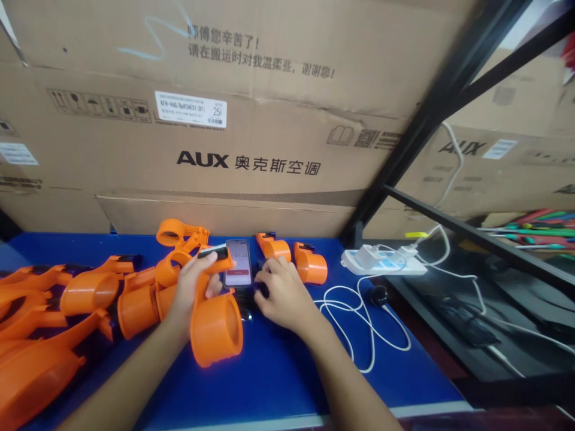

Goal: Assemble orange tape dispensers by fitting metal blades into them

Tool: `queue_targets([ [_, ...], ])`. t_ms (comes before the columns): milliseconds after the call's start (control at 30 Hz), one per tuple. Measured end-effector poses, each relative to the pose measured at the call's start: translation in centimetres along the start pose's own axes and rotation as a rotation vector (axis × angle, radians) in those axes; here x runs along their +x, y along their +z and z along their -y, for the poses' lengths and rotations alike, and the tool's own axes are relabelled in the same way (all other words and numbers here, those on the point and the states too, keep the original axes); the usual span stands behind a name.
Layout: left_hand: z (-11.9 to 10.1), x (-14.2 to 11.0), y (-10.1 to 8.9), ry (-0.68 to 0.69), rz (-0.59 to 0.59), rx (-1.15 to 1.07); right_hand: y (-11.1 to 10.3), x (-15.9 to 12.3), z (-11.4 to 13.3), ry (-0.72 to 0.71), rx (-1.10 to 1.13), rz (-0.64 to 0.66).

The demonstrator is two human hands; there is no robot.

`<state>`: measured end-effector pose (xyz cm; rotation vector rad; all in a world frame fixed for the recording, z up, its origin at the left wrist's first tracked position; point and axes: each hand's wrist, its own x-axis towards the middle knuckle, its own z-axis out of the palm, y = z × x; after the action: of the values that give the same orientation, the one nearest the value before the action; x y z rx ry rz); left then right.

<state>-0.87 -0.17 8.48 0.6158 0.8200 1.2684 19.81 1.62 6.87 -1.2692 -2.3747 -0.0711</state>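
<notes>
The left hand (191, 286) has its fingers closed around the handle of an orange part (216, 332), which is raised in front of the phone (238, 270), its cup hanging low and its black head near the screen. The right hand (284, 292) has its fingers curled in just right of the phone, close to something small and dark; whether they grip it, I cannot tell.

The held part already has its black head in place, so it looks partway through handling, not yet set down. To the left lies a crowded heap (90, 293) of similar parts; beyond the right hand stand just 2 more, a near cup (275, 249) and a far cup (311, 267). Which group is finished and which is waiting does not show.

For room, the blue surface (274, 389) is bare between the forearms, towards its pale front edge (417, 409). The heap blocks the left side, and a carton (247, 203) closes off the back. On the right, a looped white cable (344, 308) and a power strip (384, 263) crowd the space beside the black frame (404, 146), so sweeping that way could snag.
</notes>
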Motion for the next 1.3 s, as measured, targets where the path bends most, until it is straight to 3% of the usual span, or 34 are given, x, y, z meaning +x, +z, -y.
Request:
queue_targets([
  [133, 0.5, 0.2, -0.2, 0.026, 0.005, 0.054, 0.1, -0.3, -0.3, 0.042, -0.113, -0.022],
  [267, 1.1, 0.6, -0.4, 0.131, 0.015, 0.169, 0.1, -0.4, -0.7, 0.089, -0.09, -0.043],
  [400, 1.8, 1.0, -0.5, 0.198, 0.004, 0.256, -0.6, -0.4, -0.1, 0.075, 0.084, -0.09],
  [500, 2.3, 1.1, -0.4, 0.226, 0.023, 0.295, -1.2, -0.2, 0.8, -0.037, 0.31, -0.153],
  [633, 2.7, 0.9, 0.0, 0.215, 0.065, 0.318, -0.9, 0.0, 1.7, -0.139, 0.403, -0.181],
  [800, 2.4, 0.7, 0.1, 0.171, 0.041, 0.258, -0.5, 0.2, 1.4, -0.129, 0.418, -0.287],
  [933, 0.8, 0.9, -0.4, 0.099, -0.007, 0.129, -1.2, 0.2, 0.7, -0.064, 0.414, -0.355],
  [1000, -0.3, 1.0, -0.8, 0.049, 0.039, 0.014, -1.3, 0.1, 0.4, -0.035, 0.359, -0.304],
  [1100, -1.4, 1.2, -1.3, 0.065, 0.124, -0.129, -0.9, 0.0, 0.5, -0.057, 0.242, -0.118],
  [1200, -1.5, 1.2, -1.6, 0.078, 0.136, -0.154, -0.1, 0.0, 0.9, -0.116, 0.151, 0.04],
  [1300, -1.1, 1.0, -1.7, 0.029, 0.154, -0.126, 0.6, 0.0, 1.2, -0.127, 0.085, 0.091],
])
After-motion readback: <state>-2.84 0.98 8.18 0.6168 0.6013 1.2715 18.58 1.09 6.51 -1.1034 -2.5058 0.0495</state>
